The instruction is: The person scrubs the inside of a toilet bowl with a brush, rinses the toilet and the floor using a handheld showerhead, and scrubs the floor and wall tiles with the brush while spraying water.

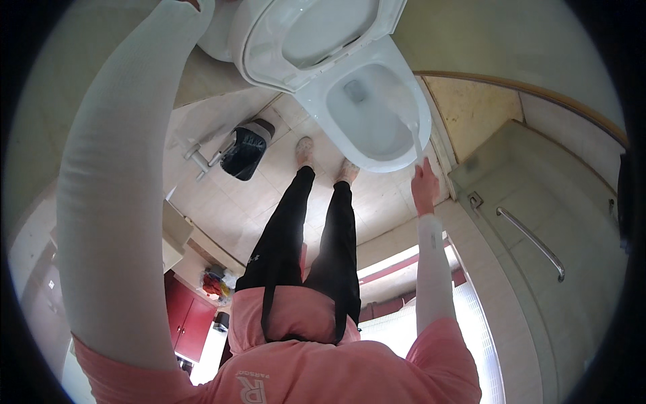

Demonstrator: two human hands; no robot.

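My right hand (424, 185) is closed round the white handle of a toilet brush (416, 140). The brush reaches over the front rim into the bowl of the white toilet (316, 101), where its far end is blurred. Both the lid and the seat (259, 50) are raised. My left arm, in a white sleeve, stretches up past the left side of the toilet. Only a sliver of my left hand (191, 3) shows at the top edge, beside the toilet's back, and its fingers are out of sight.
A small bin (247, 151) with a black liner stands on the tiled floor left of my feet, close to a metal pipe fitting (196, 160). To the right is a glass panel with a metal bar handle (531, 244). Red cabinet doors (190, 322) show at lower left.
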